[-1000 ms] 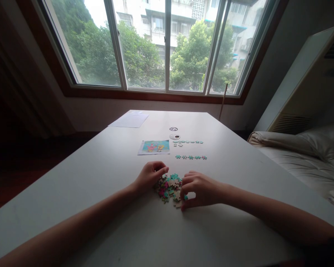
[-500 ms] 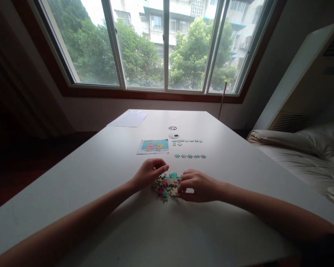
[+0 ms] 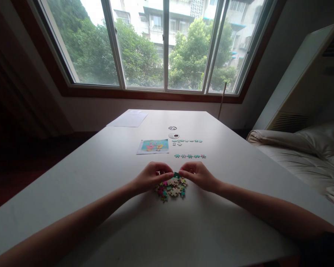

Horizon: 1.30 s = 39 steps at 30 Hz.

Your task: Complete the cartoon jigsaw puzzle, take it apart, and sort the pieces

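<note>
A small heap of loose puzzle pieces [image 3: 171, 189] in teal, pink and cream lies on the white table [image 3: 122, 163] in front of me. Both hands hover over its far edge. My left hand [image 3: 151, 177] is curled, thumb and fingers pinched near a teal piece [image 3: 176, 174]. My right hand [image 3: 196, 174] pinches that same teal piece from the other side, fingertips nearly meeting the left hand's. Two short rows of joined teal pieces [image 3: 189, 156] lie farther back, with a puzzle picture card [image 3: 153, 146] to their left.
A sheet of paper [image 3: 128, 119] lies at the table's far left corner. Two small round lids [image 3: 173, 135] sit beyond the rows. A bed with pale bedding [image 3: 303, 155] stands to the right. A wide window [image 3: 164, 44] fills the far wall.
My right hand has lifted off the heap's right side and moved up and left to its far edge, pinching a teal piece. My left hand closed toward it. The heap now shows more.
</note>
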Motion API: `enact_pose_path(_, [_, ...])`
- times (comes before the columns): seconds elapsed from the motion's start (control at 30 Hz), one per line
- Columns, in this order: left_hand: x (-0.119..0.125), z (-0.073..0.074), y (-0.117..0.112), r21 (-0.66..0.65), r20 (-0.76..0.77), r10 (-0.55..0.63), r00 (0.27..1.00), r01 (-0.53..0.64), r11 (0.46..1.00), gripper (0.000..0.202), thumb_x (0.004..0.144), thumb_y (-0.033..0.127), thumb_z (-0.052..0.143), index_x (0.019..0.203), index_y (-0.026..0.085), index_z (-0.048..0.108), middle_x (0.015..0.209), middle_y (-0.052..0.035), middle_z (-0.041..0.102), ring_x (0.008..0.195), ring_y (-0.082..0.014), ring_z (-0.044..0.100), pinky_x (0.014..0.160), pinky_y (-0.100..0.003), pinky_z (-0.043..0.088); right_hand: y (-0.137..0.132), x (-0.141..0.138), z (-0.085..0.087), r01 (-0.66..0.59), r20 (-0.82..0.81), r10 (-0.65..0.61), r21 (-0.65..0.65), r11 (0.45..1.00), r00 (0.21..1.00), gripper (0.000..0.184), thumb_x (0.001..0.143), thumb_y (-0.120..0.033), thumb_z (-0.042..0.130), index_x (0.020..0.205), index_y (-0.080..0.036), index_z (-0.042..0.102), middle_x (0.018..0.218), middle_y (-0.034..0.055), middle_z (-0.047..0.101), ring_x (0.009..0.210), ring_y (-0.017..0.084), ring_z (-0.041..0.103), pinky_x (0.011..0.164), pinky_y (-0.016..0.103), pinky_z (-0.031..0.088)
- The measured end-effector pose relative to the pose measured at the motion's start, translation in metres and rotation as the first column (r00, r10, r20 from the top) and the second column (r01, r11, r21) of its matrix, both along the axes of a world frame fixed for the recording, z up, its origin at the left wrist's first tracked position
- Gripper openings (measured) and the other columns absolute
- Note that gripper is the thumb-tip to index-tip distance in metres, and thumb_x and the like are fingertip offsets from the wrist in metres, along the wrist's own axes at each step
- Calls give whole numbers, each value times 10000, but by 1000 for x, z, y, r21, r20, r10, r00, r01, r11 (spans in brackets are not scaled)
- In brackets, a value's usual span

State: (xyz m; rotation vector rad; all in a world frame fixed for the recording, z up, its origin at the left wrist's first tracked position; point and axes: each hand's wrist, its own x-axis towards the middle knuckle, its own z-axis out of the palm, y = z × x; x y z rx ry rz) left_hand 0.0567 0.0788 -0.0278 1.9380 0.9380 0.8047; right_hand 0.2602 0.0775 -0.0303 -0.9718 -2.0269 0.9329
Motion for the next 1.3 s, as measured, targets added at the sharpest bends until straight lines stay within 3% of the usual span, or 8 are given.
enact_pose_path(0.2, [4,0,0,1,30,84,996,-84,996,256,718,366,569,711,119,636,612,-17,575,551,-95,454,501,-202,359,0,1,2,56,28,-62,182,982,998,224,767,-362,540,737,-153,613,645,8,604,568,88,494,523,208,386])
enact_pose_path(0.47, [8,9,-6,-185,171,194,966,-162,969,252,693,360,584,647,112,591,530,20,479,493,-71,390,442,-181,315,0,3,4,97,43,-126,417,904,991,118,752,-291,571,759,-180,610,639,1,579,572,89,496,551,215,404])
enact_pose_path(1.03, [9,11,-7,-190,183,175,967,-140,972,245,689,368,591,663,124,597,543,29,479,497,-67,381,466,-190,305,3,6,7,99,34,-136,524,846,990,83,762,-249,556,741,-191,611,656,6,594,555,89,490,566,237,410])
enact_pose_path(1.3, [-5,-11,13,-111,150,299,942,-284,952,219,702,342,563,686,127,598,525,40,465,490,-71,388,472,-190,310,29,27,16,279,-100,-273,574,770,957,106,768,-260,541,758,-180,611,674,16,571,570,97,485,568,239,425])
